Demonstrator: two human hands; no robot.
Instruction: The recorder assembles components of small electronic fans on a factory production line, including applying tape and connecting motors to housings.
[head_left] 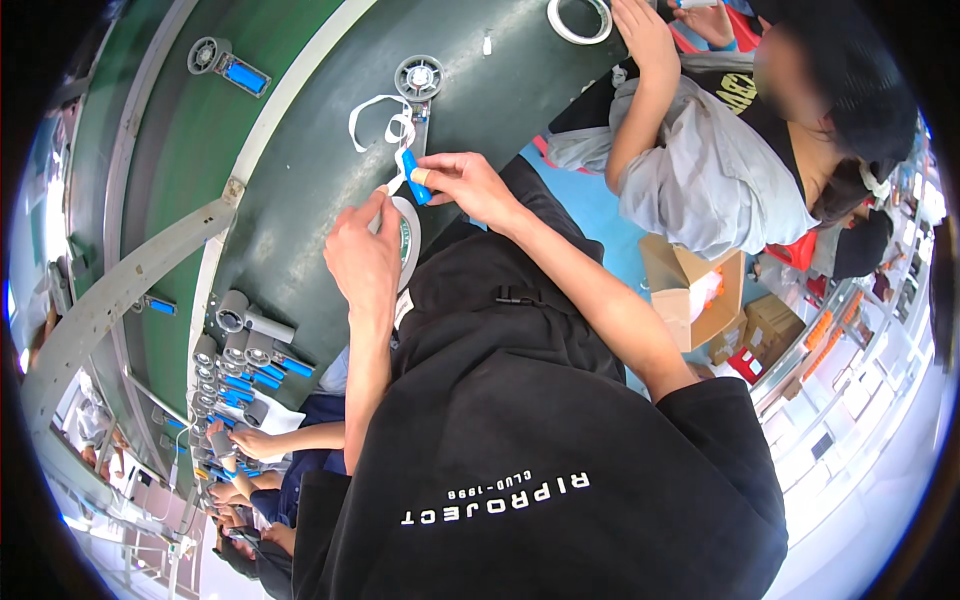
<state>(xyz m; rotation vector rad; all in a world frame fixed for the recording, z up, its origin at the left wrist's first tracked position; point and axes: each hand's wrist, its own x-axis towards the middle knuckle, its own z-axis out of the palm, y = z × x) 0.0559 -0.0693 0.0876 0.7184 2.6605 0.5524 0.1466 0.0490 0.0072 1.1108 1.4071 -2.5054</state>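
Observation:
My right hand pinches a blue cylindrical battery between thumb and fingers above the dark table. Close beside it, the fingertips of my left hand are pressed together on a thin white tape strip that runs to the battery. Just beyond, a loose curl of white ribbon lies on the tabletop. A round grey fan head with a narrow circuit-board section sits past the battery, toward the far side. Partly behind my left hand is a white tape roll near the table's close edge.
A green conveyor belt runs along the left, carrying a fan with a blue battery. Several grey fan parts crowd the table's left end, where co-workers' hands work. At right sits another person near a white ring and open carton.

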